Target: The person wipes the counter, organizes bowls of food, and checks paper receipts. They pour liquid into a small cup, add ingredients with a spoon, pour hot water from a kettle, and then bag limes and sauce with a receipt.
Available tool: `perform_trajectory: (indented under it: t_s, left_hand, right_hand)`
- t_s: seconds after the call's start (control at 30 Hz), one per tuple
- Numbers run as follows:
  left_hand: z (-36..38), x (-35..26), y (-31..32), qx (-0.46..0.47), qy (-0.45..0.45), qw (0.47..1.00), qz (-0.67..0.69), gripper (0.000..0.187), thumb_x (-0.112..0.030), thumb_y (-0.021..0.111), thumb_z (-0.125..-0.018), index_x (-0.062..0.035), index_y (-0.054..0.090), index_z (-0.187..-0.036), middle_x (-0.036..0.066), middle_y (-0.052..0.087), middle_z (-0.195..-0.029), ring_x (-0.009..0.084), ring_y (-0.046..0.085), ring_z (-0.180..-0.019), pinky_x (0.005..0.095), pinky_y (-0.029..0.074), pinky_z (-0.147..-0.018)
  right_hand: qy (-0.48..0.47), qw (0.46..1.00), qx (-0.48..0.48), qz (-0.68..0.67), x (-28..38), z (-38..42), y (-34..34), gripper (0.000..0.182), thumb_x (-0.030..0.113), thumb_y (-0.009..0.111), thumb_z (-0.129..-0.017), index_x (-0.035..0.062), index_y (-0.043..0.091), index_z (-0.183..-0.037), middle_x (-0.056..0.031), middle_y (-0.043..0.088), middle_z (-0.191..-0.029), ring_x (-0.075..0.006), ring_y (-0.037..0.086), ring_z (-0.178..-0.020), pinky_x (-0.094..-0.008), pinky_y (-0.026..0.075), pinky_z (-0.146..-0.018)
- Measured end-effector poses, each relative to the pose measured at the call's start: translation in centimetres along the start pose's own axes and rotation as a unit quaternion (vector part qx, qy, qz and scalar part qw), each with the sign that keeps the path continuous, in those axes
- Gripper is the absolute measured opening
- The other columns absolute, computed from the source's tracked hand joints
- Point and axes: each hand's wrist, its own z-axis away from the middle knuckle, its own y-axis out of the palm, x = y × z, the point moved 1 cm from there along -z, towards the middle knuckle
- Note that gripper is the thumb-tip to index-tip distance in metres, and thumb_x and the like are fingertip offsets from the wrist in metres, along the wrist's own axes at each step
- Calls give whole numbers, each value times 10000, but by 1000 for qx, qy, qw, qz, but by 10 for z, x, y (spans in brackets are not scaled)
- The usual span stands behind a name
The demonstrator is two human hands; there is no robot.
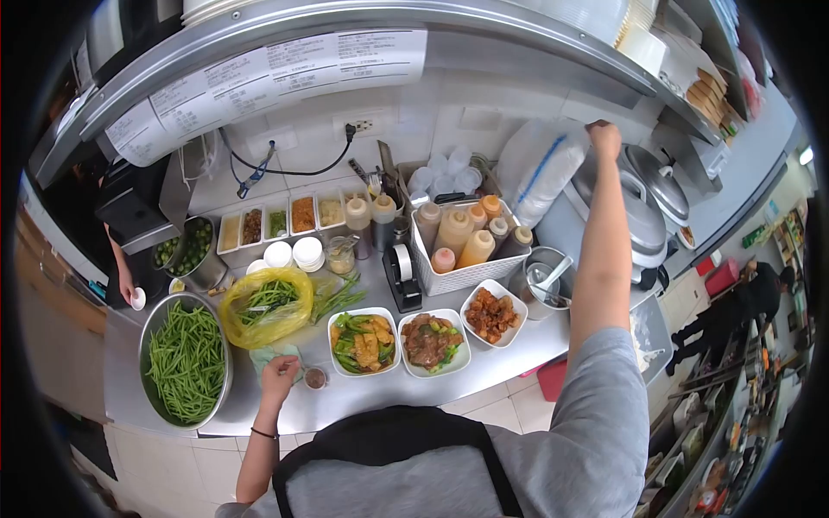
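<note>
My right hand [604, 140] is stretched far forward, its fingers closed at the upper corner of a clear plastic bag [544, 168] with a blue stripe. My left hand [278, 378] is low over the steel counter with its fingers curled together; whatever may be in them is hidden. Under and behind it lies a pale green cloth [275, 356]. Just right of its fingers stands a small clear cup of brown sauce [315, 378]. Farther right are three white bowls of food: vegetables with golden pieces [363, 342], sliced meat with greens [434, 344] and reddish-brown chunks [493, 316].
Green beans fill a steel bowl [186, 361] at left, beside a yellow plastic bag [266, 307]. A tape dispenser [402, 278] and a white basket of sauce bottles [471, 237] stand mid-counter. Lidded pots [635, 216] flank my right arm. Another person's hand [128, 285] appears far left.
</note>
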Motion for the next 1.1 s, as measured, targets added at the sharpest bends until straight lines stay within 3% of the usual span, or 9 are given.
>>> perform_trajectory:
  t_s: [0.33,0.53,0.77,0.83,0.9,1.0,1.03,1.07,1.1]
  left_hand:
    - [-8,-28,12,-7,20,1000,16,208,-144,623,-746,-19,638,-911,102,631,-840,158,593,-716,272,460,-646]
    - [-5,-36,8,-29,26,999,16,222,-154,632,-737,-19,636,-914,110,631,-855,171,593,-732,282,467,-656]
    - [-6,-33,6,-30,29,998,50,214,-147,629,-739,-19,635,-911,108,631,-857,175,595,-734,278,466,-670]
    - [-4,-36,5,-22,31,999,33,214,-151,628,-748,-22,634,-919,88,629,-861,153,584,-750,273,460,-665]
    - [-4,-34,7,-17,31,999,21,215,-155,626,-757,-25,633,-928,69,628,-866,131,573,-767,268,454,-660]
    - [-5,-31,6,-24,27,998,48,209,-144,628,-740,-23,635,-909,107,629,-846,180,599,-757,280,468,-681]
    - [-5,-37,5,-27,31,998,50,206,-137,624,-745,-19,631,-914,109,626,-866,184,600,-762,283,470,-682]
    - [-5,-44,4,-28,34,998,50,203,-130,620,-751,-15,626,-918,112,622,-886,188,602,-766,287,473,-683]
    - [-3,-55,4,-23,30,998,46,203,-130,620,-751,-15,626,-918,112,622,-886,188,602,-766,287,473,-683]
  right_hand:
    - [65,862,98,-492,5,-38,12,352,168,622,-728,99,573,-1070,-3,626,-946,-108,566,-869,-284,437,-703]
    - [-98,989,97,48,-35,-22,49,431,408,646,-697,71,640,-966,-158,625,-942,-316,579,-904,-361,423,-804]
    - [-108,942,11,-319,-11,-45,40,478,450,614,-704,48,630,-962,-209,602,-937,-370,547,-937,-398,422,-816]
    - [-163,975,64,135,-8,-38,45,559,468,566,-754,-37,594,-991,-216,602,-966,-336,564,-932,-366,436,-785]
    - [-188,966,67,163,-15,-55,52,588,473,539,-767,-59,564,-1014,-198,598,-997,-320,571,-899,-378,432,-801]
    - [-260,960,16,101,2,-96,61,322,247,545,-803,26,566,-1037,-184,592,-1000,-320,554,-940,-388,430,-807]
    - [-126,954,95,-253,35,-60,40,306,235,523,-814,13,569,-1019,-151,598,-972,-269,558,-890,-360,439,-760]
    - [32,808,157,-568,61,-23,27,293,223,501,-825,0,572,-1001,-118,604,-943,-217,561,-841,-331,447,-714]
    - [-5,817,247,-520,69,1,28,212,125,490,-819,38,583,-990,-90,610,-913,-168,543,-811,-268,428,-694]
